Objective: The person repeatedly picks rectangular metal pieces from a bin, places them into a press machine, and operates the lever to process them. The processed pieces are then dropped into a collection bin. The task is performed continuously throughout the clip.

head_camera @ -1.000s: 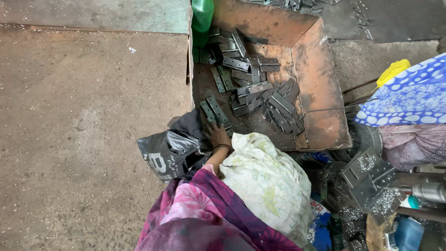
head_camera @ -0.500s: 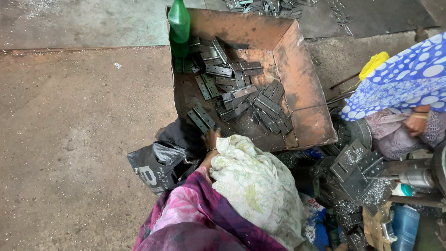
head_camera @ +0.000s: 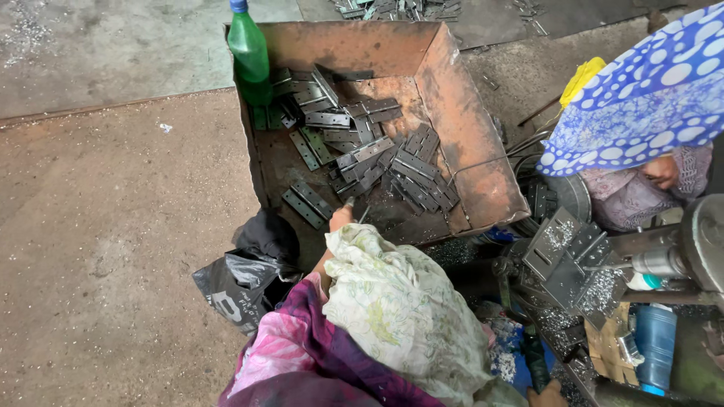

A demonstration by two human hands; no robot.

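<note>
The person's left hand (head_camera: pixel 341 218) is reaching over the near edge of the rusty, square-sided sheet-metal tray (head_camera: pixel 483 181), mostly hidden under a pale floral cloth (head_camera: pixel 400 309) that is draping over the arm. Whether the fingers are pinched or spread I cannot tell; only the knuckles are showing, with something thin and grey poking up just beside them. The right hand is not showing at all.

The flat dark-grey steel hinge plates (head_camera: pixel 377 162) are lying in a loose heap across the middle of the tray, with two more (head_camera: pixel 308 202) sitting apart near its near-left corner, closest to the hand.

The plates are overlapping at odd angles, so tugging one out is likely to be dragging its neighbours along, and their cut edges are risking nicks on bare skin. The loose cloth is hanging low enough to be snagging on a corner. The green plastic bottle (head_camera: pixel 250 53) is standing upright at the tray's far-left corner, touching the pile, and sliding plates may be tipping it. A second person in a blue white-dotted garment (head_camera: pixel 641 98) is working near the tray's right edge.
</note>
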